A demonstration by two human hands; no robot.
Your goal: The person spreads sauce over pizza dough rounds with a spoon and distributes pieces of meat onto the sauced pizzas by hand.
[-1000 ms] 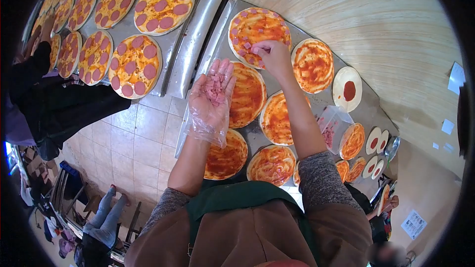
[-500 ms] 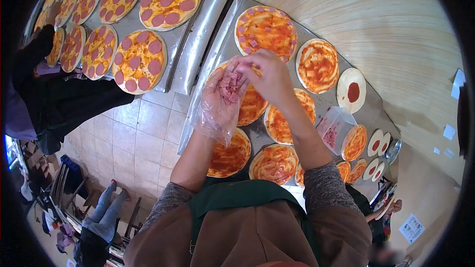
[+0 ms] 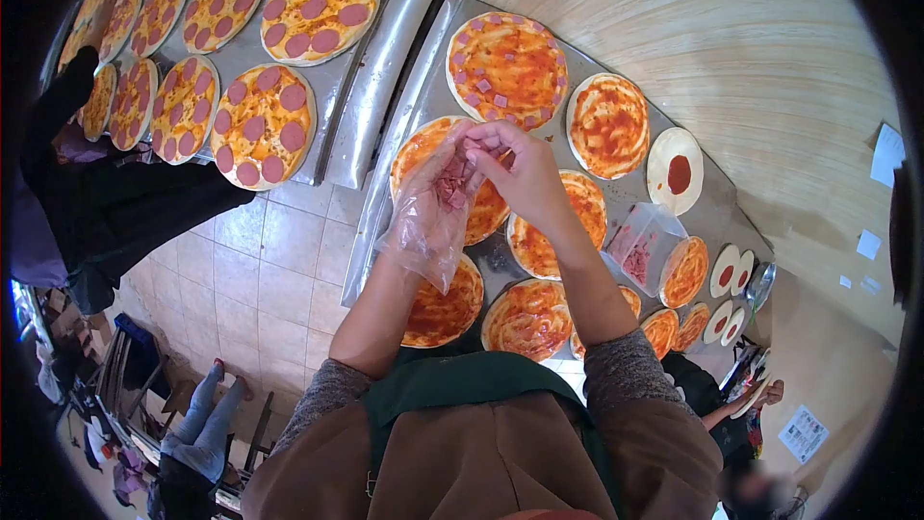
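My left hand point(image 3: 423, 221), in a clear plastic glove, is cupped palm up around a small heap of pink diced ham point(image 3: 453, 193). Bare, my right hand point(image 3: 520, 169) meets its fingertips, with thumb and fingers pinched together; anything between them is too small to make out. Both hands are above a sauced pizza base point(image 3: 490, 212), which they partly cover. Just beyond lies another sauced pizza base point(image 3: 520, 77) with ham squares around its edge. To the right of my right forearm, a clear plastic tub point(image 3: 626, 243) contains more diced ham.
Several sauced bases, such as one pizza base point(image 3: 608, 125), cover the metal table point(image 3: 462, 34). A dough round point(image 3: 676, 171) has one spot of sauce. Pepperoni-topped pizzas point(image 3: 265, 125) fill a second table at left. A person in dark clothes point(image 3: 144, 207) stands there.
My left hand has curled further around the ham, so less of the heap shows. My right hand has shifted slightly down, its fingers still pinched at the left. The whole view has shifted a little.
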